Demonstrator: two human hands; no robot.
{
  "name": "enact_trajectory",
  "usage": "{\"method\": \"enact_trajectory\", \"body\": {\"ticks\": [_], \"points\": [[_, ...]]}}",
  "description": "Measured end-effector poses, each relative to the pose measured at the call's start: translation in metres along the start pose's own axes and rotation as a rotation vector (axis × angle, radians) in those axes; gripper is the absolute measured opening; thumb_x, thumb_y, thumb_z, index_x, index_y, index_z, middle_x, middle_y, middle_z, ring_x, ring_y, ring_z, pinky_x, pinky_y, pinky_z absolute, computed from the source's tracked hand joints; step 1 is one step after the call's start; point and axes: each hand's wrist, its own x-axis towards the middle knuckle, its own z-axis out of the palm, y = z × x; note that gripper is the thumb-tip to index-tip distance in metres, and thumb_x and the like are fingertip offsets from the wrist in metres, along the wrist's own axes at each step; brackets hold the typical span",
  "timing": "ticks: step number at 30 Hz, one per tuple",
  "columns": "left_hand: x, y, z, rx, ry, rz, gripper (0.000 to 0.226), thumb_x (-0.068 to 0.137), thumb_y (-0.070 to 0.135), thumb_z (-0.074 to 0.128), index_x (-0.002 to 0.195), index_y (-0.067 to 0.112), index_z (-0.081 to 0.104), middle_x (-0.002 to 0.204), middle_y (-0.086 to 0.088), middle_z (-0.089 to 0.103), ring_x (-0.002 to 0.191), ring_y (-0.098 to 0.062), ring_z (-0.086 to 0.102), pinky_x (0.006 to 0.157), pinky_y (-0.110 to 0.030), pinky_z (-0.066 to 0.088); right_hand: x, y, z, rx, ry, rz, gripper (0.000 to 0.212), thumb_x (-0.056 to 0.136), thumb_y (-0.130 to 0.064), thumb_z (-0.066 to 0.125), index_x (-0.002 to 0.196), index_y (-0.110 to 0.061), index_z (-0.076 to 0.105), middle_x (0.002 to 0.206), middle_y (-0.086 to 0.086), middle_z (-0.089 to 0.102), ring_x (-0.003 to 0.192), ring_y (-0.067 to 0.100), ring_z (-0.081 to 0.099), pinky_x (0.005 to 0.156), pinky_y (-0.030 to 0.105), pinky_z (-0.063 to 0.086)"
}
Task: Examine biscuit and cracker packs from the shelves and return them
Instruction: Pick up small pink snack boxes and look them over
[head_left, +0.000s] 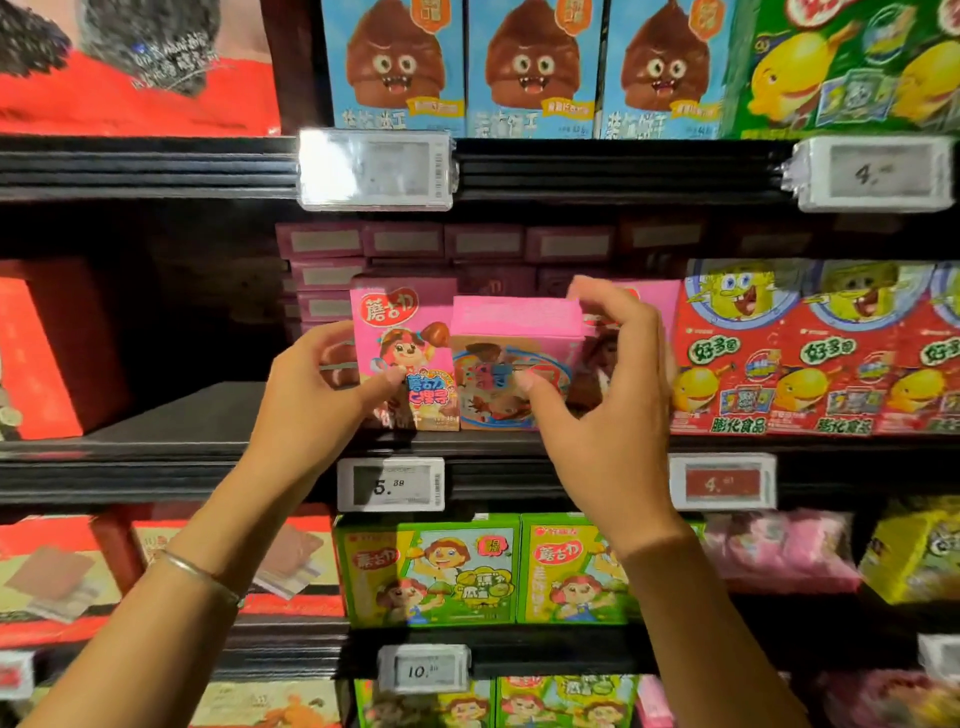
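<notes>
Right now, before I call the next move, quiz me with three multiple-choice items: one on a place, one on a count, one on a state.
1. Where do the green boxes stand relative to the tilted pink box? A) shelf above B) shelf below C) same shelf
2. How many blue boxes show on the top shelf? A) one B) three C) five
3. What does the right hand hold? A) nothing B) a price tag C) the tilted pink box
Answers: 1B, they stand one shelf down. 2B, three side by side. 3C, thumb and fingers pinch it; the left hand holds the left pink box.
</notes>
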Motion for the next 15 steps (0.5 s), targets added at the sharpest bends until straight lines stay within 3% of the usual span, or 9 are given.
{"method": "enact_trajectory", "body": {"ticks": [2,4,6,8,11,13,15], "points": [[0.003,-0.003,0.0,-0.028,0.007,-0.033,0.059,0.08,0.02,0.09,0.133,0.022,0.064,0.117,0.003,0.076,0.104,-0.012,0.075,0.093,-0.047,0.062,0.0,-0.004,-0.006,0.2,-0.046,0.045,0.072,0.082,-0.011,0.084,0.137,-0.038,0.048,0.138,-0.017,0.053,0.131,0.015,0.054,0.107,0.041,0.05],[0.0,-0.007,0.001,-0.111,0.144,0.008,0.06,0.083,0.014,0.087,0.137,0.013,0.06,0.125,-0.005,0.072,0.115,-0.02,0.07,0.102,-0.05,0.057,0.0,-0.01,-0.012,0.269,-0.037,0.018,0.072,0.083,-0.011,0.084,0.138,-0.04,0.047,0.138,-0.015,0.055,0.132,0.016,0.055,0.105,0.031,0.05],[-0.013,-0.003,0.004,-0.143,0.368,0.187,0.043,0.091,0.015,0.077,0.13,0.01,0.061,0.121,0.001,0.069,0.113,-0.011,0.067,0.103,-0.038,0.055,-0.001,-0.016,-0.018,0.321,-0.015,0.005,0.068,0.083,-0.015,0.084,0.137,-0.038,0.049,0.137,-0.014,0.056,0.131,0.019,0.057,0.103,0.03,0.05],[-0.034,0.004,0.014,-0.151,0.415,0.365,0.029,0.1,0.023,0.066,0.128,0.014,0.063,0.118,0.004,0.067,0.109,-0.008,0.065,0.097,-0.028,0.053,-0.006,-0.02,-0.023,0.416,-0.004,0.034,0.064,0.082,-0.016,0.084,0.134,-0.036,0.053,0.134,-0.012,0.059,0.128,0.021,0.059,0.101,0.035,0.053],[-0.07,0.019,0.034,-0.2,0.045,0.273,0.028,0.106,0.035,0.052,0.125,0.023,0.068,0.118,0.005,0.073,0.106,-0.011,0.068,0.089,-0.031,0.053,-0.017,-0.021,-0.026,0.561,-0.029,0.161,0.06,0.078,-0.011,0.086,0.126,-0.034,0.058,0.127,-0.011,0.064,0.12,0.014,0.063,0.096,0.029,0.054],[-0.096,0.024,0.05,-0.249,-0.164,0.183,0.031,0.099,0.042,0.061,0.125,0.027,0.066,0.105,0.008,0.075,0.09,-0.007,0.07,0.077,-0.025,0.055,-0.03,-0.023,-0.031,0.658,-0.047,0.282,0.057,0.077,-0.008,0.083,0.124,-0.029,0.06,0.121,-0.01,0.068,0.112,0.009,0.068,0.088,0.025,0.055],[-0.124,0.028,0.061,-0.483,-0.288,0.038,0.044,0.086,0.053,0.078,0.12,0.028,0.069,0.097,0.006,0.077,0.079,-0.008,0.072,0.066,-0.02,0.057,-0.046,-0.016,-0.039,0.709,-0.086,0.374,0.047,0.08,-0.01,0.078,0.122,-0.022,0.061,0.117,-0.007,0.072,0.107,0.01,0.071,0.085,0.025,0.056]]}}
